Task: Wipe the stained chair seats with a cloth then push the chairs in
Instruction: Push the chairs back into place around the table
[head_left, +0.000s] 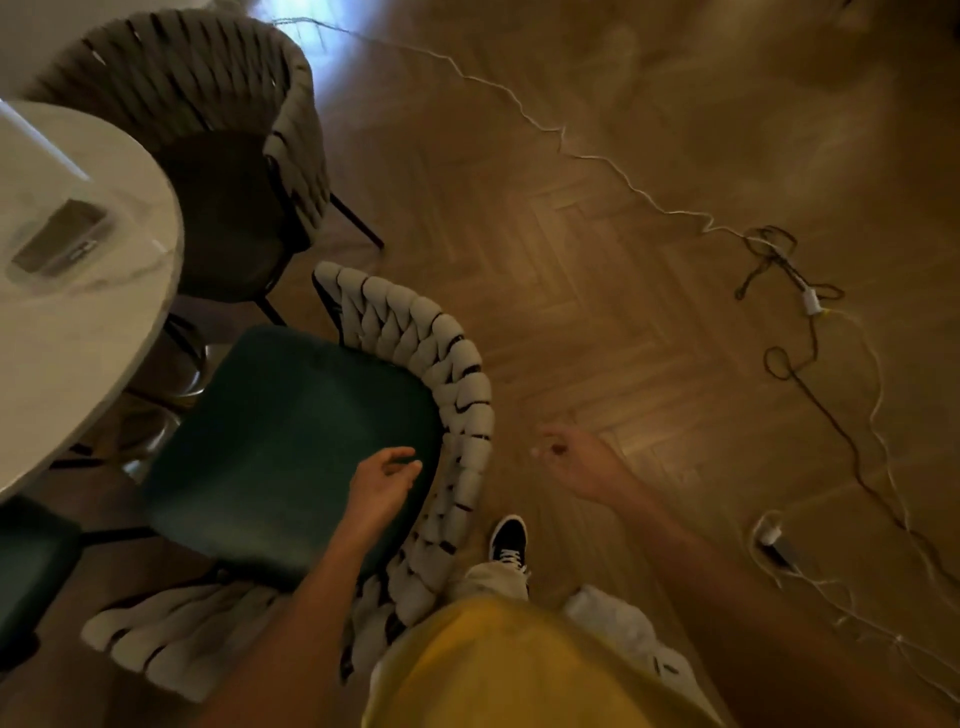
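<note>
A chair with a dark green seat (280, 441) and a woven beige backrest (457, 395) stands right below me, pulled away from the round white table (104, 332). My left hand (382, 486) hovers over the rear right part of the seat, fingers loosely curled and empty. My right hand (571, 457) hangs over the wooden floor to the right of the backrest, blurred, fingers loosely bent, holding nothing I can make out. A second chair (228, 208) with a dark seat stands further back beside the table. A white cloth (618, 623) hangs at my right hip.
Tangled white and dark cables (789, 291) with a charger (774, 540) run across the herringbone wooden floor on the right. A phone-like object (60, 236) lies on the table. A third green seat (31, 566) shows at the left edge. My shoe (509, 540) stands beside the backrest.
</note>
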